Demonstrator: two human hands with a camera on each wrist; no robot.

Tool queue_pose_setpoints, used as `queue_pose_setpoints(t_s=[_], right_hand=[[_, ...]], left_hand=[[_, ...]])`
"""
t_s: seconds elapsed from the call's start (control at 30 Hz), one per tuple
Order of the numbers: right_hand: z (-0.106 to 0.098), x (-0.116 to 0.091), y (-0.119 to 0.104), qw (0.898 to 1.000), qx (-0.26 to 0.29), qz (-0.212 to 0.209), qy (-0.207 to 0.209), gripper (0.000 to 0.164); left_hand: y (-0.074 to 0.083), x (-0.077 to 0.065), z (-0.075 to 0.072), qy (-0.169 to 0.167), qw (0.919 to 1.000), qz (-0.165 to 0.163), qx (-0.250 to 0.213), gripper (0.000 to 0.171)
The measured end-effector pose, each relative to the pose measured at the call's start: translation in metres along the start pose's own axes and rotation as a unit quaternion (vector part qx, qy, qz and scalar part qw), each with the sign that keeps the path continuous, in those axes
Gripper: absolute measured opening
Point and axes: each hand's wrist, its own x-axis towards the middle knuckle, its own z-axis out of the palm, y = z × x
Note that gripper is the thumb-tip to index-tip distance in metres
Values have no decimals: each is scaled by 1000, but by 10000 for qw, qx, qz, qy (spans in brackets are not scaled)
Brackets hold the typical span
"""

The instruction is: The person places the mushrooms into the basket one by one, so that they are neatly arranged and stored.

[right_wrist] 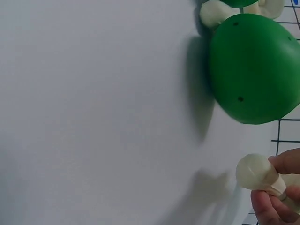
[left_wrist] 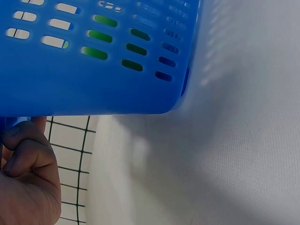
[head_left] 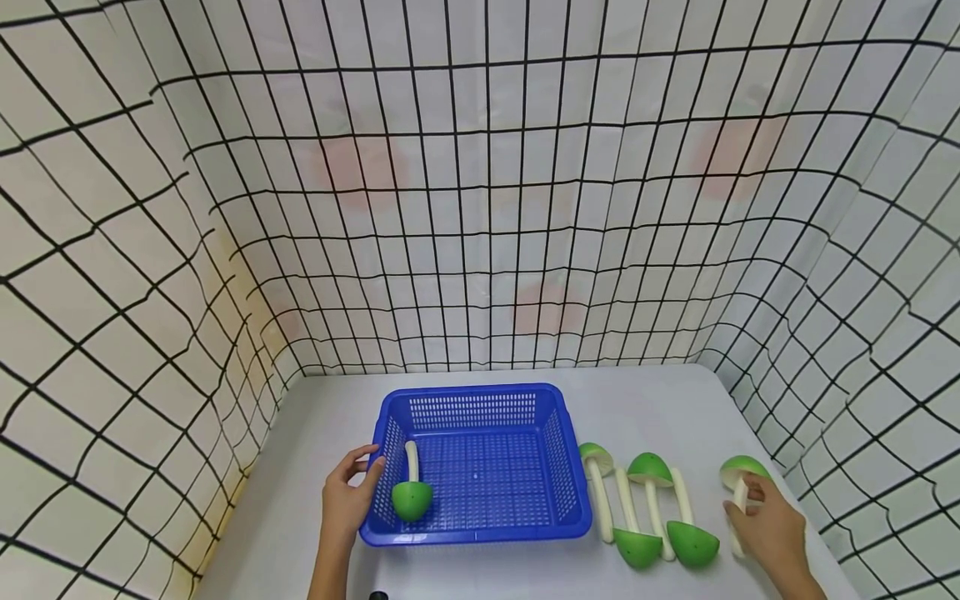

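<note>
My left hand (head_left: 347, 500) grips the left rim of a blue plastic basket (head_left: 480, 536); in the left wrist view its fingers (left_wrist: 30, 154) curl at the basket's edge. Inside the basket, at its left, lies one toy mushroom (head_left: 412, 502) with a green cap toward me and a white stem. At the far right my right hand (head_left: 776, 529) pinches the white stem of another green-capped mushroom (head_left: 742, 467), cap pointing away. The right wrist view shows the rounded stem end (right_wrist: 253, 172) between thumb and fingers.
Several green-capped mushrooms (head_left: 692, 543) lie in a row between the basket and my right hand, caps alternating near and far. A white table (head_left: 637, 396) carries everything. Black wire mesh (head_left: 487, 183) walls the back and both sides. A small black object (head_left: 378, 596) shows at the bottom edge.
</note>
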Motion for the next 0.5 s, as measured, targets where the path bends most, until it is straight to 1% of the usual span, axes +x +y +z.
queue_pose_setpoints(t_s=[0.17,0.27,0.4,0.5], right_hand=[[0,2,-12,9999,141,39,-37,61],[3,3,-17,9997,238,-92,43,61],[7,3,-27,9971,692,-297,89,59],[10,3,-37,9928,1135,-357,-100,60]], left_hand=[[0,1,-1,-7,10000,39,38,35],[-1,1,-1,-10,10000,46,30,35],[-1,0,-1,-24,10000,15,41,36],[-1,0,0,-44,10000,-15,62,37]])
